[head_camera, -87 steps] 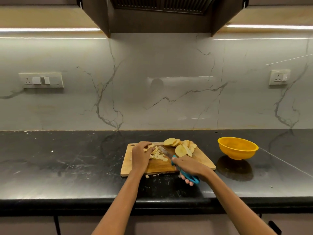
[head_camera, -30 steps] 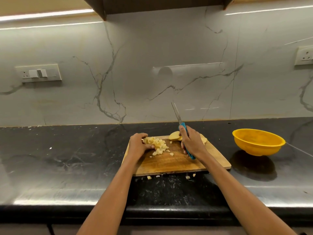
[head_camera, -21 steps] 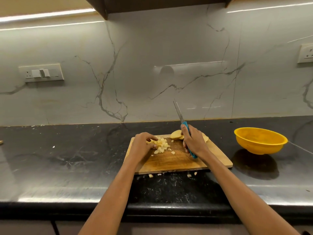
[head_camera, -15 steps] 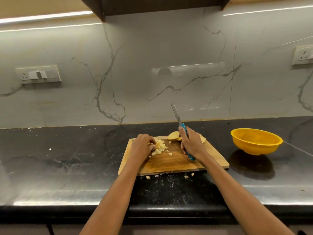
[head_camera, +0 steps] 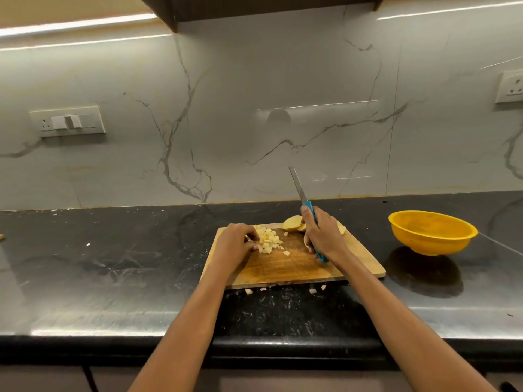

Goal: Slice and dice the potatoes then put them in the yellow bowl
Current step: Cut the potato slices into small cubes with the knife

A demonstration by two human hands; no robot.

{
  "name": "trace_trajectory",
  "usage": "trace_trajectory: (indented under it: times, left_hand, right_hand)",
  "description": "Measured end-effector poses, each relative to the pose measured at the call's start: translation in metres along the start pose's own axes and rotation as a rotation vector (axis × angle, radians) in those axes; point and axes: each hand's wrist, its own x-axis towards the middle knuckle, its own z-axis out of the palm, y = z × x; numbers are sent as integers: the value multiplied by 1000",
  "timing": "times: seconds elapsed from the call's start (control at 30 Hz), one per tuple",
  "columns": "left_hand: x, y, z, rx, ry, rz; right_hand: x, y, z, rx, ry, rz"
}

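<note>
hidden: potato slices [head_camera: 293, 222] partly behind right hand [head_camera: 322, 239] | cut off: wall socket [head_camera: 510, 86]
</note>
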Motion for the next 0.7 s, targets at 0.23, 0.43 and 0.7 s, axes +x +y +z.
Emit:
trace_trajectory:
  times: [0.23,0.43,0.7]
  left_hand:
    - [-2,23,17,-151,-79,214]
    - [5,35,26,-12,-115,249]
    - [11,11,21,74,80,77]
  right_hand:
    - [2,3,1,5,15,-16]
    - [4,7,2,-64,103,-104]
    - [2,7,0,-83,289,-89]
